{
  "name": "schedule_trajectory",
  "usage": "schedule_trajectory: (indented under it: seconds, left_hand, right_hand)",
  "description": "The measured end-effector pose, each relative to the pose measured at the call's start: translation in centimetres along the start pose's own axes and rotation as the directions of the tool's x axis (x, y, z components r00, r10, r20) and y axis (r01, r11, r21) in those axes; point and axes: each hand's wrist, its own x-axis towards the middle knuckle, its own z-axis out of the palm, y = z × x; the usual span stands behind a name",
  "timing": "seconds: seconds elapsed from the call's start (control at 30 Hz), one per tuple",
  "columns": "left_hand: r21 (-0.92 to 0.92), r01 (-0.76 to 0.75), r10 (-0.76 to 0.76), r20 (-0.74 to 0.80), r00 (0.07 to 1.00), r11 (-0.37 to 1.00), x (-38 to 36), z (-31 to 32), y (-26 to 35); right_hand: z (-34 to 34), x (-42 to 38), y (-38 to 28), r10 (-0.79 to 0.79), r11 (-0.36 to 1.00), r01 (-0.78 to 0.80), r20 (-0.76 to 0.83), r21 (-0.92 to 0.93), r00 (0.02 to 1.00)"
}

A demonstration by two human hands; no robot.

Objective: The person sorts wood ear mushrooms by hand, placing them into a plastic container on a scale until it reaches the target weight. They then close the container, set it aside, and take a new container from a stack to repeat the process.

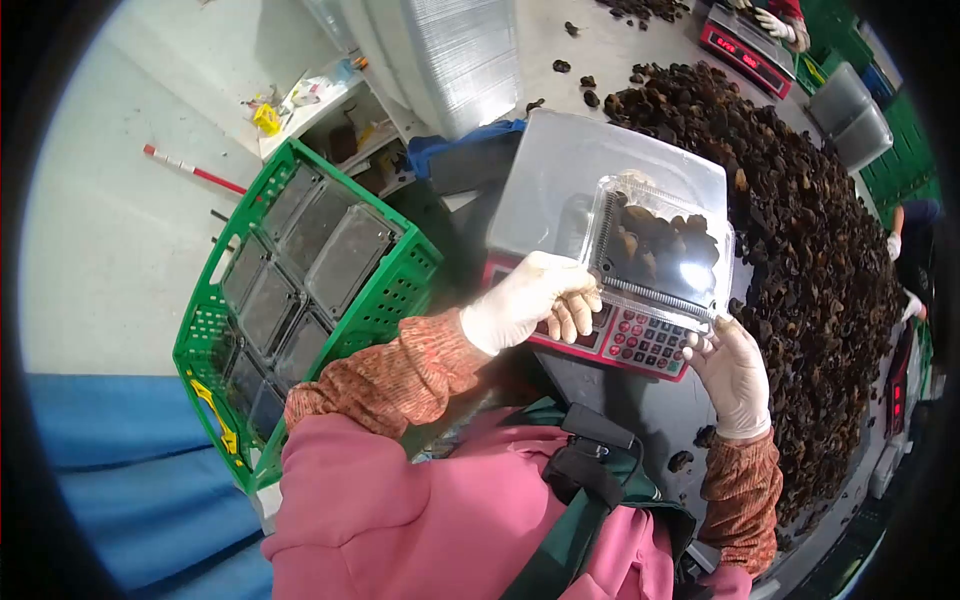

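Observation:
A clear plastic box (660, 250) with dark, mushroom-like pieces in it is over the steel pan of a red scale (560, 150). My gloved left hand (535, 300) has its fingers curled at the box's left front corner. At the right front corner, my gloved right hand (730, 375) pinches the box's edge between thumb and fingers. Part of the scale's keypad (645, 345) shows between my hands, below the box. Whether the box rests on the pan cannot be made out.
A green crate (350, 320) of filled clear boxes stands at left. Dark pieces are heaped (800, 230) along the right. Stacked clear lids or boxes (460, 60) stand at the top. Another red scale (745, 55) and co-workers' gloved hands (775, 24) are at upper right.

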Motion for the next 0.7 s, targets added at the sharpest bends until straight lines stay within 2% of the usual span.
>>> schedule_trajectory:
  seconds: [0.13,0.17,0.27,0.3,0.33,0.37,0.4,0.47,0.53,0.6,0.67,0.7]
  left_hand:
    - [-0.057,-0.116,0.115,-0.023,0.993,0.992,-2.4,-0.4,-1.5]
    - [-0.075,-0.127,0.125,-0.022,0.992,0.989,-3.1,-0.8,-1.9]
    - [-0.019,-0.121,0.12,-0.039,0.992,0.992,-6.3,-2.0,-1.9]
    - [0.061,-0.094,0.094,-0.001,0.996,0.994,-7.6,-3.0,-1.1]
    - [0.082,-0.11,0.109,0.017,0.994,0.991,-8.6,-4.2,-0.7]
    - [0.036,-0.179,0.178,0.022,0.984,0.983,-9.5,-6.4,-1.5]
    - [-0.131,-0.359,0.371,0.086,0.925,0.924,-10.1,-8.6,-2.7]
    - [-0.124,-0.434,0.421,-0.117,0.899,0.892,-12.0,-10.3,-2.7]
    - [-0.141,-0.479,0.413,-0.339,0.846,0.866,-14.3,-8.8,0.3]
    - [-0.112,-0.555,0.431,-0.512,0.743,0.824,-16.4,-11.5,0.4]
    - [-0.269,-0.532,0.334,-0.537,0.775,0.803,-20.0,-14.3,1.1]
    - [-0.187,-0.54,0.304,-0.657,0.69,0.821,-22.3,-17.0,0.0]
  right_hand:
    - [0.2,-0.6,1.5,-0.04,0.997,0.045,0.064,-0.068,0.997]
    - [0.7,-0.8,2.2,-0.092,0.991,0.098,0.067,-0.088,0.993]
    - [3.4,-1.7,2.3,-0.188,0.967,0.208,0.143,-0.146,0.972]
    - [4.5,-2.1,2.2,-0.201,0.969,0.22,0.157,-0.116,0.967]
    - [6.0,-2.7,2.2,-0.216,0.954,0.251,0.203,-0.166,0.955]
    - [7.6,-3.3,2.4,-0.229,0.935,0.284,0.248,-0.212,0.941]
    - [8.9,-3.7,2.8,-0.238,0.914,0.316,0.295,-0.254,0.925]
    - [10.6,-3.7,4.2,-0.106,0.895,0.26,0.392,-0.364,0.914]
    - [13.5,-3.9,6.6,-0.04,0.911,0.259,0.555,-0.321,0.831]
    - [15.3,-4.3,7.7,-0.015,0.951,0.192,0.584,-0.242,0.811]
    - [14.4,-4.2,6.4,-0.157,0.716,0.536,0.645,-0.447,0.748]
    - [13.0,-4.2,5.9,-0.151,0.764,0.469,0.585,-0.442,0.797]
